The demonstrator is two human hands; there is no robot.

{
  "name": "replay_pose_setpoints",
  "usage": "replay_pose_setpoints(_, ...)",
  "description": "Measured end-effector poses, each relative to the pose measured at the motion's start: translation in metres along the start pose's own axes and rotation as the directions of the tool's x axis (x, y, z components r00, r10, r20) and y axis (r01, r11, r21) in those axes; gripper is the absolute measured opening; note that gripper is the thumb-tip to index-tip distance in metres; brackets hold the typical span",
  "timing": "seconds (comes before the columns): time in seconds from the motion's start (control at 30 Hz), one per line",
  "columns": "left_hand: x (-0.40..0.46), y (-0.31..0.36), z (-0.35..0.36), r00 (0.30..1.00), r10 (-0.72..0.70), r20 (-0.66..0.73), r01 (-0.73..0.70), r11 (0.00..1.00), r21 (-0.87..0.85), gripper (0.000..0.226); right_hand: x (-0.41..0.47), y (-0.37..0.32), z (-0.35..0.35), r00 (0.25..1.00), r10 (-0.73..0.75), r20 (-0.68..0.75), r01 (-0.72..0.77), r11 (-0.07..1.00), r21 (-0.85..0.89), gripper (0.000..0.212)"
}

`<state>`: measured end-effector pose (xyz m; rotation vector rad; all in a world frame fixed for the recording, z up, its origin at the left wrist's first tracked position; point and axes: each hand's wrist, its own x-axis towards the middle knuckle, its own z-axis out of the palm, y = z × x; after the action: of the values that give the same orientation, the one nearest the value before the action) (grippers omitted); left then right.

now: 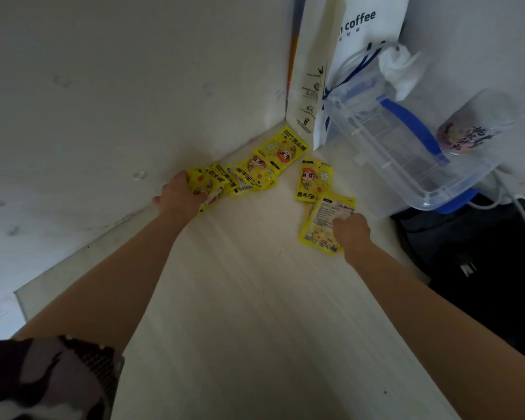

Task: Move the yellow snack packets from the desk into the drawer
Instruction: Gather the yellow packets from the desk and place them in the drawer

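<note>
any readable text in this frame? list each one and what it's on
"coffee": white paper bag against the wall; the letters before it are cut off.
Yellow snack packets: bold printed characters, too blurred to read.
Cup on the clear plastic box: brush-style characters, unreadable.
Bag's side panel: tiny print, illegible.

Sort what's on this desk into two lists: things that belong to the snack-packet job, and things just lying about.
Job: yellow packets by the wall; yellow packets near the box; left hand; right hand.
Lying about: coffee bag; clear plastic box; drink cup; black bag.

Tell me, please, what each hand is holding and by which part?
The left hand grips the left end of the packet row; the right hand holds the back-side-up packet at its right edge.
</note>
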<state>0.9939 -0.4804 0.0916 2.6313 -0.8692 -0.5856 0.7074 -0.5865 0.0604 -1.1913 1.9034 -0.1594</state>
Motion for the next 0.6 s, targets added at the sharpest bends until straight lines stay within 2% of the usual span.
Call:
replay_pose_setpoints(0.13,0.015,0.001,0.004,0.998,0.026,0.064,-0.027,1.000,0.009,0.045,-0.001,-0.010,0.007,1.000,0.027,-0.014,-0.028,0.995,-0.095,0.038)
replay_pose_setpoints(0.27,0.017,0.003,0.013,0.989,0.048,0.143,-0.065,0.992,0.112,0.052,-0.006,-0.016,0.012,0.999,0.036,-0.024,-0.039,0.988,-0.147,0.037)
replay_pose_setpoints(0.37,0.014,0.003,0.019,0.988,0.062,0.141,-0.088,0.978,0.187,0.058,-0.007,-0.015,0.013,1.000,-0.018,-0.021,0.013,0.981,-0.192,0.036)
replay_pose_setpoints(0.47,0.012,-0.001,0.020,0.989,0.061,0.136,-0.094,0.963,0.253,0.058,-0.008,-0.011,0.011,1.000,-0.020,0.015,0.022,0.984,-0.177,0.038)
replay_pose_setpoints(0.6,-0.002,-0.009,0.021,0.990,0.069,0.123,-0.098,0.963,0.250,0.053,-0.014,-0.004,0.007,0.998,-0.041,0.041,0.046,0.991,-0.124,0.039)
